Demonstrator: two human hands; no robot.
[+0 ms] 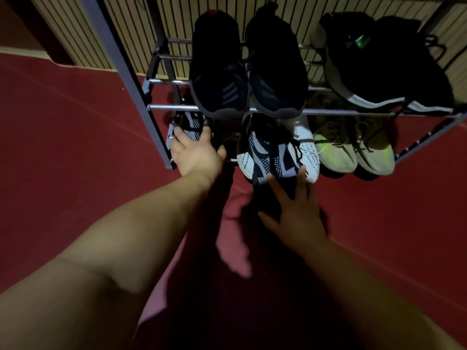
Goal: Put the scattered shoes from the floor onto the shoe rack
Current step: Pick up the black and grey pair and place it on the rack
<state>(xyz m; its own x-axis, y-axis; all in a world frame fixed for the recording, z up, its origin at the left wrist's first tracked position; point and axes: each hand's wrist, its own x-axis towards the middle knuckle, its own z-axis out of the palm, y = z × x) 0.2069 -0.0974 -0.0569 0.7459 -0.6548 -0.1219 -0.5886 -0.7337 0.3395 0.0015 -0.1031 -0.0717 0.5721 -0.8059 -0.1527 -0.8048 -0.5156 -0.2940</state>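
Observation:
A metal shoe rack (174, 107) stands against a slatted wall on a red floor. On its lower shelf at the left lies a navy-and-white patterned shoe (190, 123). My left hand (197, 151) grips its near end, fingers curled over the top. The matching patterned shoe (267, 152) sits on the middle of the lower shelf, heel jutting toward me. My right hand (295, 210) touches that heel with straight, spread fingers.
The upper shelf holds two dark shoes (247, 72) and a black pair with white soles (384, 64). A white shoe (307, 150) and a pale green pair (353, 145) fill the right of the lower shelf. The red floor (75, 160) stretches left and right.

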